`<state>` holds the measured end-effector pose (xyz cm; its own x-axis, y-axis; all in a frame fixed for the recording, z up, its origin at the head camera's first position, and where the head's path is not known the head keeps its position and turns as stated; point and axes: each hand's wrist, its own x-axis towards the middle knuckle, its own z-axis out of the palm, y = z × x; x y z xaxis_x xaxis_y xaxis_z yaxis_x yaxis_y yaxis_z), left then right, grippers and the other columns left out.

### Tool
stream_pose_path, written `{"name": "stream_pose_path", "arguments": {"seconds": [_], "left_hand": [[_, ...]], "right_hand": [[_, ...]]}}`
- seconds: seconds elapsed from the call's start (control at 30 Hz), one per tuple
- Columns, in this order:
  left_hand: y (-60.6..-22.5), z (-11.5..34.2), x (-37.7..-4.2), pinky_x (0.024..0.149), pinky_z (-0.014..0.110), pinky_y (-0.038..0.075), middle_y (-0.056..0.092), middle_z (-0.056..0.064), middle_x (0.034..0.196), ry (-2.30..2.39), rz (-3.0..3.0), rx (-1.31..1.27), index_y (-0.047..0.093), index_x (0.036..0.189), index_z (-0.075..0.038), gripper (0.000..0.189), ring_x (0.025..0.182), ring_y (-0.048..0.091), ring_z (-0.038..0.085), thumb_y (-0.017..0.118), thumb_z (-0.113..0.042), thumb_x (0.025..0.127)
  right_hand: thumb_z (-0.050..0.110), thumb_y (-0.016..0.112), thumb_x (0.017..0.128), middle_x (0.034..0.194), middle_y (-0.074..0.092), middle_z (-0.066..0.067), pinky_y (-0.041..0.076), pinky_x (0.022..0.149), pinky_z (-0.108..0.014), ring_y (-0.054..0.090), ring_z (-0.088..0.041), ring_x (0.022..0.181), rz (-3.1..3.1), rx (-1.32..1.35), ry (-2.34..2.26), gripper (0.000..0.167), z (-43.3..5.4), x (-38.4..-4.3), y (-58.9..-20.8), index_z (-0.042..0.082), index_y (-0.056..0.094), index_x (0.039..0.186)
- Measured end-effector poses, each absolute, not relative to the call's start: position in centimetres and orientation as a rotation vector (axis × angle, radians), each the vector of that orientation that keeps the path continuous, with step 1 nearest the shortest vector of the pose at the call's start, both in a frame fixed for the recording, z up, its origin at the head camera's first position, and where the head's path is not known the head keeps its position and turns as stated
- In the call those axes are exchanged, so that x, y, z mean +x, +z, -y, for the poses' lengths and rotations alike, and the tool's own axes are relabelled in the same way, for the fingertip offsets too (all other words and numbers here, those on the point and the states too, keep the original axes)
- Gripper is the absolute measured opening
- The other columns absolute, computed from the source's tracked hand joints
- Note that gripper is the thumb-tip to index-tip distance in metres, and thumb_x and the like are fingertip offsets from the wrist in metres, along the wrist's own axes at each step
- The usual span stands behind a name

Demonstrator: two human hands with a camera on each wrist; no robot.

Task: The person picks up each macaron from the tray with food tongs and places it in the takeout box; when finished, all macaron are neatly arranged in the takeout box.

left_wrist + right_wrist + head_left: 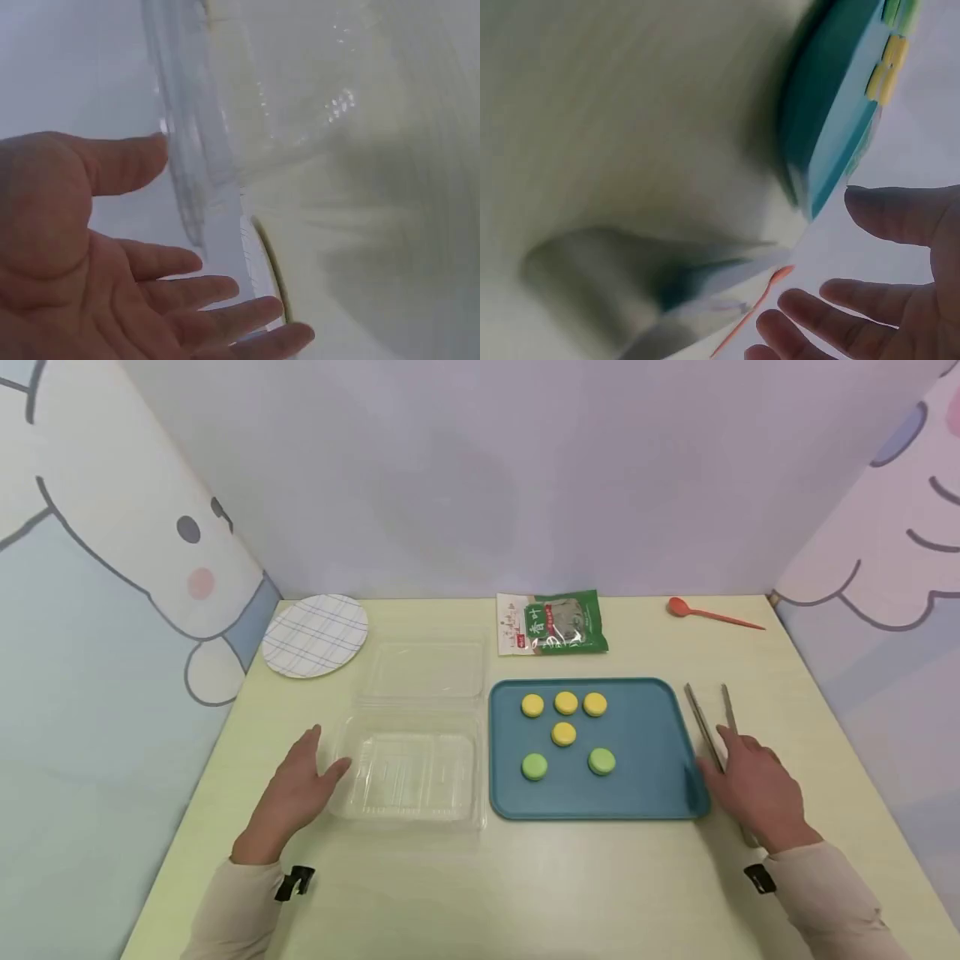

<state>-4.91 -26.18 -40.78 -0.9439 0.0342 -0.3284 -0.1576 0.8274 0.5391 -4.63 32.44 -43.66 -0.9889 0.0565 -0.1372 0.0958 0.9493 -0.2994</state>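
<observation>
Left hand spread wide beside clear container, contact hard to tell; right hand also wide, fingers apart, over metal tongs (blue tray just beside).

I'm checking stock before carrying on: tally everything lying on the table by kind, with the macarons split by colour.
Yellow macarons: 4
Green macarons: 2
Blue tray: 1
Clear plastic container: 1
Metal tongs: 1
Checked plate: 1
Green-and-white packet: 1
Red spoon: 1
Total: 12
</observation>
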Motion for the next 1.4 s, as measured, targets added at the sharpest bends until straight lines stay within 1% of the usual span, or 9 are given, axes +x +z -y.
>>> {"name": "stream_pose_path", "arguments": {"seconds": [0.13,0.2,0.3,0.4,0.6,0.83,1.2,1.3,1.4], "left_hand": [[-40.9,27.4,-4.6,0.104,0.061,0.036,0.02,0.037,0.155,0.958,-2.525,-0.212,0.006,0.155,0.011,0.082,0.137,0.032,0.053,0.048,-0.041,0.106],[-41.0,27.8,-4.4,0.097,0.055,0.046,0.03,0.035,0.151,1.07,-2.426,-0.257,0.012,0.155,0.01,0.079,0.132,0.042,0.05,0.048,-0.041,0.107],[-41.2,27.9,-4.3,0.09,0.043,0.053,0.042,0.03,0.143,1.251,-2.305,-0.297,0.022,0.154,0.008,0.072,0.126,0.049,0.043,0.05,-0.039,0.106],[-41.6,27.7,-4.4,0.084,0.037,0.054,0.048,0.027,0.137,1.359,-2.263,-0.31,0.028,0.151,0.007,0.068,0.122,0.051,0.037,0.051,-0.039,0.106],[-42.1,27.2,-4.6,0.08,0.032,0.052,0.051,0.021,0.131,1.442,-2.219,-0.363,0.034,0.149,0.004,0.057,0.112,0.052,0.029,0.053,-0.029,0.107],[-42.3,27.2,-4.7,0.075,0.03,0.051,0.054,0.015,0.111,1.47,-2.268,-0.368,0.044,0.14,0.006,0.044,0.095,0.053,0.025,0.053,-0.023,0.107],[-42.3,27.7,-4.5,0.072,0.03,0.051,0.055,0.01,0.107,1.437,-2.299,-0.418,0.044,0.139,0.004,0.043,0.092,0.053,0.022,0.052,-0.023,0.107],[-42.4,27.7,-4.6,0.071,0.03,0.051,0.055,0.01,0.105,1.429,-2.304,-0.427,0.045,0.14,0.004,0.043,0.092,0.053,0.021,0.051,-0.023,0.107],[-42.4,27.6,-4.7,0.071,0.029,0.051,0.054,0.009,0.104,1.423,-2.303,-0.426,0.045,0.139,0.004,0.042,0.091,0.053,0.021,0.051,-0.023,0.107]], "right_hand": [[0.047,0.055,0.1,0.13,0.041,-0.041,0.044,0.069,-0.066,0.042,-0.061,0.112,-2.899,0.216,-0.462,0.074,-33.5,-4.0,-43.7,-0.011,0.037,0.144],[0.049,0.055,0.1,0.128,0.039,-0.042,0.044,0.07,-0.066,0.041,-0.062,0.111,-2.867,0.249,-0.462,0.078,-34.0,-3.7,-43.7,-0.014,0.035,0.143],[0.053,0.056,0.098,0.123,0.037,-0.045,0.044,0.068,-0.065,0.043,-0.062,0.107,-2.823,0.29,-0.453,0.086,-34.9,-3.4,-43.7,-0.018,0.033,0.14],[0.054,0.056,0.097,0.118,0.036,-0.047,0.045,0.068,-0.063,0.046,-0.062,0.102,-2.762,0.313,-0.44,0.09,-35.6,-3.3,-43.6,-0.023,0.032,0.136],[0.052,0.054,0.099,0.101,0.049,-0.038,0.047,0.062,-0.054,0.057,-0.048,0.084,-2.652,0.306,-0.439,0.075,-36.2,-3.3,-43.7,-0.022,0.045,0.112],[0.048,0.054,0.1,0.092,0.056,-0.029,0.048,0.058,-0.05,0.06,-0.039,0.076,-2.653,0.351,-0.487,0.066,-36.2,-3.0,-44.1,-0.017,0.05,0.106],[0.032,0.05,0.105,0.104,0.053,-0.035,0.043,0.054,-0.05,0.06,-0.045,0.077,-2.863,0.375,-0.631,0.056,-35.5,-2.7,-44.0,-0.019,0.04,0.125],[0.026,0.048,0.106,0.101,0.057,-0.031,0.043,0.054,-0.051,0.06,-0.043,0.075,-2.929,0.384,-0.692,0.048,-35.1,-2.7,-43.9,-0.017,0.039,0.128],[0.029,0.044,0.107,0.094,0.058,-0.027,0.042,0.052,-0.045,0.057,-0.037,0.07,-2.973,0.36,-0.739,0.052,-34.8,-2.6,-44.0,-0.016,0.038,0.132]]}}
